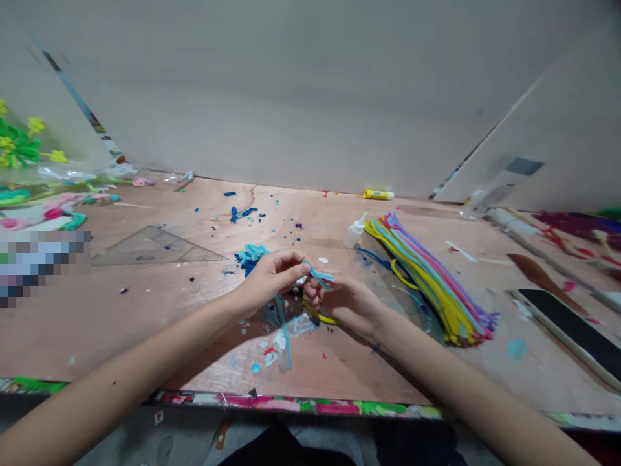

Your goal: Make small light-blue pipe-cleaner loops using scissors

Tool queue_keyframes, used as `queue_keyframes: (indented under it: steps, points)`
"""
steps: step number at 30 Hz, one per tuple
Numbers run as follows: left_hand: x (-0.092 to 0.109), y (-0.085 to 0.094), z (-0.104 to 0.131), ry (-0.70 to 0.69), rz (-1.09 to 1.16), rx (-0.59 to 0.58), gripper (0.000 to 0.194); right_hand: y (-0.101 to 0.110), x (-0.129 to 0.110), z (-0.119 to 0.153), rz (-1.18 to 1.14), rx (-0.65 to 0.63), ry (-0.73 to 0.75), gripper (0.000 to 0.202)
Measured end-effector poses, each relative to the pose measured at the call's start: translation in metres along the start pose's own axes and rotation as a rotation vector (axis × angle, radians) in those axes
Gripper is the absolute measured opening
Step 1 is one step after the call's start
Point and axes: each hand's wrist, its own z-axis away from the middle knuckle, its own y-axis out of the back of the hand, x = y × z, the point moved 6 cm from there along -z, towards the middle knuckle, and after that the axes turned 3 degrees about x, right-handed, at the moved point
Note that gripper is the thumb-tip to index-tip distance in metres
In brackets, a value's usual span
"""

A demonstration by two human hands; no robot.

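Near the middle of the table, my left hand pinches a light blue pipe cleaner between thumb and fingertips. My right hand is just right of it, fingers curled in at the same piece. Another light blue strip hangs or lies below my left hand. A cluster of light and dark blue pieces sits behind my left hand. Under my right hand shows part of a yellow loop. Something dark between the hands is mostly hidden.
A bundle of coloured pipe cleaners lies right of my hands, beside a white glue bottle. Farther right are a phone and a brown wooden tool. A clear set square lies left; a yellow glue stick lies behind.
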Motion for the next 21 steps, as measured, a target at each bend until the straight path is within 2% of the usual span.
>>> queue_keyframes:
  steps: [7, 14, 17, 21]
  points:
    - [-0.002, 0.002, 0.002, 0.004, -0.037, -0.064, 0.022, -0.007, 0.004, 0.004, -0.066, -0.093, 0.008, 0.013]
    - [-0.001, 0.004, 0.004, -0.043, -0.186, -0.085, 0.017, -0.014, 0.006, 0.007, -0.057, -0.213, 0.018, 0.008]
    - [0.002, 0.005, 0.004, -0.069, -0.281, -0.079, 0.017, -0.012, 0.007, 0.006, -0.014, -0.173, 0.016, 0.008]
    - [0.004, 0.008, 0.001, -0.091, -0.4, -0.044, 0.016, -0.007, 0.006, 0.004, 0.093, -0.049, 0.049, 0.017]
